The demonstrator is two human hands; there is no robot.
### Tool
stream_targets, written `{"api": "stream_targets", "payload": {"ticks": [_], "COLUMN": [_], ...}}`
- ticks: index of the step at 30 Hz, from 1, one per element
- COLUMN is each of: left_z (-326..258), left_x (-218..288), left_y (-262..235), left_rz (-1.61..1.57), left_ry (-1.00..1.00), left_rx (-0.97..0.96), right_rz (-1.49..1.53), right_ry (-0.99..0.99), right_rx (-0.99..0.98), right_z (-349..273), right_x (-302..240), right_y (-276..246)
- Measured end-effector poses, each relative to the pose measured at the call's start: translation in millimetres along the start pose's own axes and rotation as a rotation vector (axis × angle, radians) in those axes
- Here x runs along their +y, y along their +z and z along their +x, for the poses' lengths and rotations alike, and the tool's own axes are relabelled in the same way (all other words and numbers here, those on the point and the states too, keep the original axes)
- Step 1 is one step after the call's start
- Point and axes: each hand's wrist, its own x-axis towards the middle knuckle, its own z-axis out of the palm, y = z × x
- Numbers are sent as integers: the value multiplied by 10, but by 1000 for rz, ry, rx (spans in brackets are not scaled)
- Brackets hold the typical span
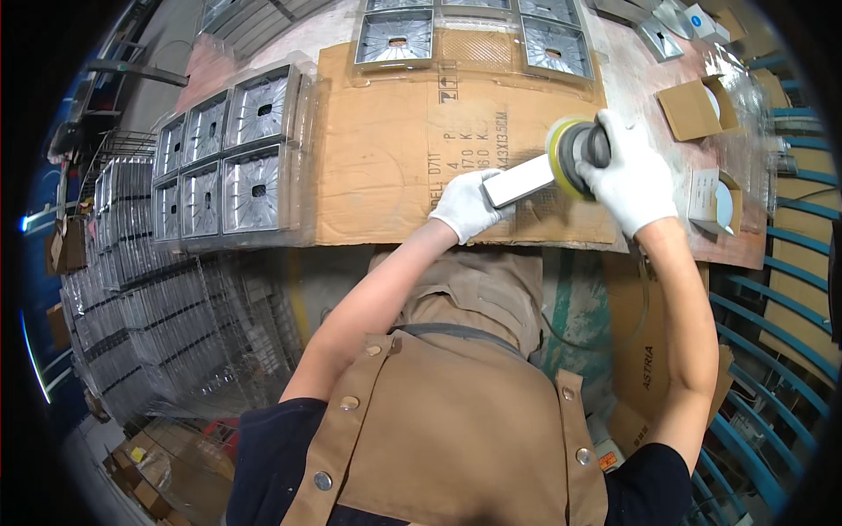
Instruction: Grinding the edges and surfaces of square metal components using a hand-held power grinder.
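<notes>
Workshop bench, flattened brown cardboard sheet [395, 158] as work surface. Nearest: tan apron with metal snaps [456, 430], worn by the person. Left hand [467, 207], white glove, fingers closed around one end of a flat, pale rectangular metal piece [519, 181], held just above the cardboard. Right hand [633, 175], white glove, clamped on a round grey sander with yellow pad [574, 151], pad touching the piece's far end. Beyond: clear trays of square silver metal plates [224, 153]; small open cardboard boxes [697, 107], right.

Cardboard-covered workbench [386, 149], blue railing [772, 351]
</notes>
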Motion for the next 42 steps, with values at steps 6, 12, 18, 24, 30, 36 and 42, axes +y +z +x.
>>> {"api": "stream_targets", "payload": {"ticks": [6,12,18,24,30,36,42], "left_z": [49,72,31,41,57,10,12], "left_x": [-110,-228,-139,90,120,102,860], "left_y": [-30,103,-2,11,-90,-63,-202], "left_rz": [521,-76,212,324,123,-483,427], "left_ry": [113,41,81,-60,47,-66,215], "left_rx": [-107,25,2,-105,-61,-52,70], "right_rz": [13,-21,66,93,11,233,231], "right_ry": [-19,-34,-55,-53,62,242,485], "right_rx": [-287,-108,-192,-174,-8,173,126], "right_z": [-213,-61,-218,-156,12,-243,-711], "right_x": [-758,-419,-613,-541,241,818,752], "right_y": [38,22,31,45,-47,161,110]}}
